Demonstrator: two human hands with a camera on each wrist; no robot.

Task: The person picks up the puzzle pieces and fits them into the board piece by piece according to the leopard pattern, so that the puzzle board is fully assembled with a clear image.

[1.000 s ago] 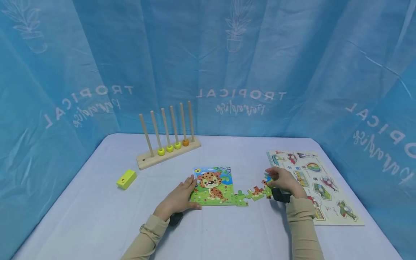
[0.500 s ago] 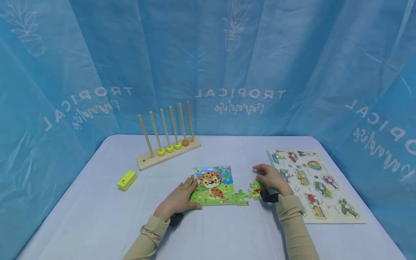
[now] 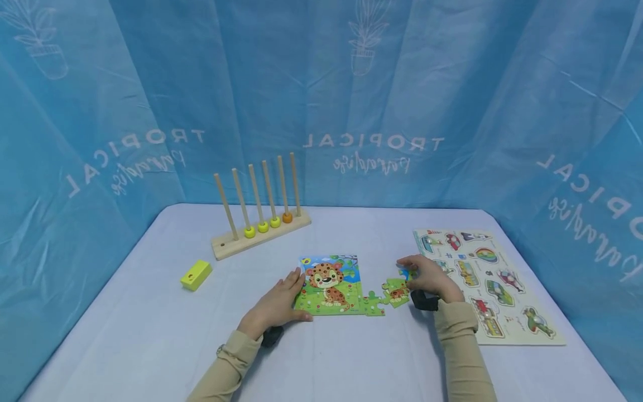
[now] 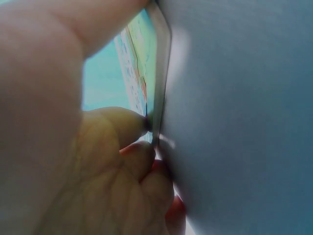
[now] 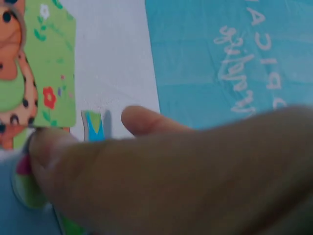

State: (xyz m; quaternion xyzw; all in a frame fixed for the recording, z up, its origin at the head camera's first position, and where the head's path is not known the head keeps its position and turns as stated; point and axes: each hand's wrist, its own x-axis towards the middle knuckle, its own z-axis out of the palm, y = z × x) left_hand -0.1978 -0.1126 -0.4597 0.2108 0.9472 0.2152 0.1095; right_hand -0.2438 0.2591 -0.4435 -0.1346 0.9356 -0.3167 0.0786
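My left hand (image 3: 276, 301) rests against the left side of a square leopard puzzle (image 3: 329, 286), its fingers at the side and the thumb by the lower corner. In the left wrist view, fingertips (image 4: 139, 125) meet the board's thick edge. To the right of the puzzle, a green jigsaw piece (image 3: 373, 304) lies beside joined leopard pieces (image 3: 396, 292). My right hand (image 3: 429, 278) is over further pieces, partly hiding them. In the right wrist view, the thumb touches a green piece (image 5: 32, 188), and the index finger is spread apart, a blue piece (image 5: 94, 126) showing between them.
A peg board (image 3: 261, 237) with wooden rods and several beads stands at the back left. Nearby lies a yellow block (image 3: 196, 275). On the right, a knob puzzle board (image 3: 492, 290) with vehicle pictures reaches under the right forearm. Blue curtains (image 3: 321, 100) surround the white table.
My right hand moved left beside the leopard pieces, then back slightly right, uncovering them and a blue piece. The leopard pieces now lie nearer the green piece. The left hand has stayed put.
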